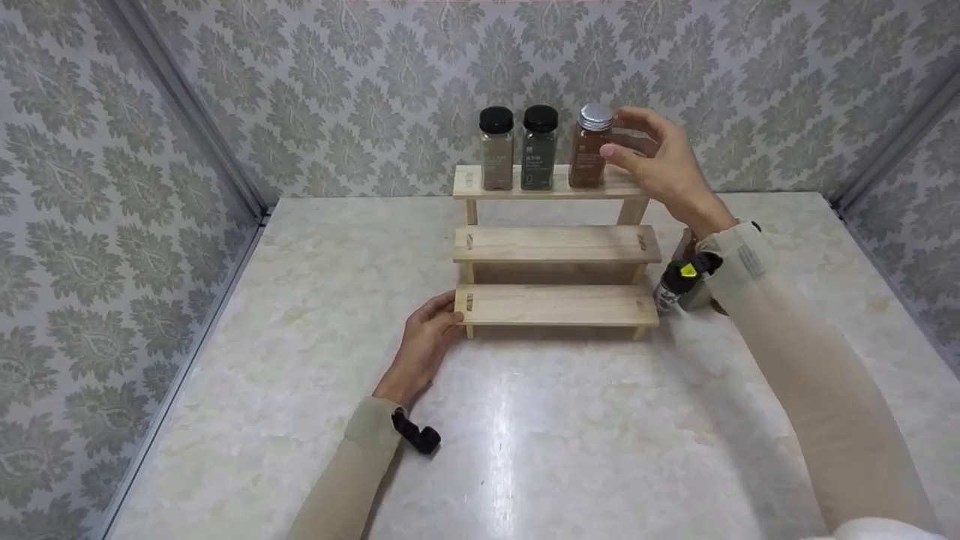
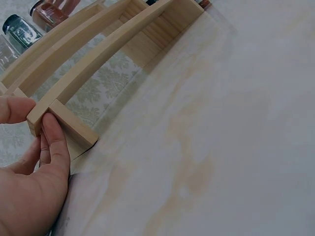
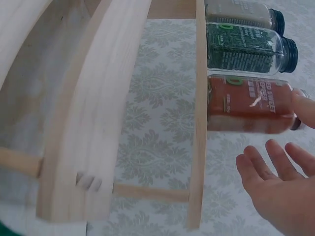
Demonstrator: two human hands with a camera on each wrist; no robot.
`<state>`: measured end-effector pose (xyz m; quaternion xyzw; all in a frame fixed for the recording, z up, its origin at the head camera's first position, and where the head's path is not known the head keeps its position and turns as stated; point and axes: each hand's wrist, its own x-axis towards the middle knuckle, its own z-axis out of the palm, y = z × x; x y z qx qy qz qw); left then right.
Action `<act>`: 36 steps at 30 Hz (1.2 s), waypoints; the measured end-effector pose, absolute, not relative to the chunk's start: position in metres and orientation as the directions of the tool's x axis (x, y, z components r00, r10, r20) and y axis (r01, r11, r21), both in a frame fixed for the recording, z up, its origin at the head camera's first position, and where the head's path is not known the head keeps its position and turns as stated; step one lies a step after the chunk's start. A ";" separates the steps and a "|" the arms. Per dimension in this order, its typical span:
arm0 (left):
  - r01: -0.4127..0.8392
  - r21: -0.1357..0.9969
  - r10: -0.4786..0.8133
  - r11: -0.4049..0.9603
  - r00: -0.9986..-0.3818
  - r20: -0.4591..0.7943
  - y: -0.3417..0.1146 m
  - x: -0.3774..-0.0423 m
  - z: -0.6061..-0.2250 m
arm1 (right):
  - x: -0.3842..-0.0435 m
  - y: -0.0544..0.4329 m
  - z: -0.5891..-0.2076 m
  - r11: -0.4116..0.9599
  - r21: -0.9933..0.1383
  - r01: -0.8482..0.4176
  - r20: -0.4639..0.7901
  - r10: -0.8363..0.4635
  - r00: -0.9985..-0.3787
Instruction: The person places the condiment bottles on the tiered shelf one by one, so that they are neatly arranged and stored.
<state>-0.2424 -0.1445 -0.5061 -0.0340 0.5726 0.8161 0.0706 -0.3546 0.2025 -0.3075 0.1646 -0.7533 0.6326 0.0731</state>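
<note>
A three-tier wooden shelf rack (image 1: 555,244) stands on the table. My left hand (image 1: 429,341) pinches the left end of its lowest step, thumb above and fingers beneath, as the left wrist view shows. On the top step stand three upright spice jars: a beige one (image 1: 497,161) and a dark green one (image 1: 538,161), both black-capped, and a red-brown one (image 1: 587,159) with a silver cap. Beside that last jar is my right hand (image 1: 664,161). Its thumb overlaps the jar near the cap; whether it touches is unclear. The other fingers stand apart from the glass.
Right of the rack, partly hidden by my right wrist, a black-capped jar (image 1: 671,289) is on the table with other jars close by. Patterned wall panels (image 1: 420,75) rise behind the table and at both sides. The marbled tabletop (image 1: 315,277) reflects light in front.
</note>
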 end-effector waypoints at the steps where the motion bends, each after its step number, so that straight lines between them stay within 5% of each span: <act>1: -0.153 0.929 0.077 -0.337 -0.988 -0.135 -0.145 -0.243 -0.506 | -0.352 0.206 -0.307 0.160 -0.925 -0.345 0.322 -0.155 -0.934; 10: -0.140 0.936 0.072 -0.323 -0.990 -0.123 -0.153 -0.243 -0.502 | -0.328 0.248 -0.311 0.235 -0.899 -0.368 0.338 -0.160 -0.928; 36: -0.164 0.925 0.082 -0.342 -0.986 -0.145 -0.143 -0.243 -0.505 | -0.268 0.380 -0.391 0.514 -0.840 -0.172 0.177 -0.041 -0.983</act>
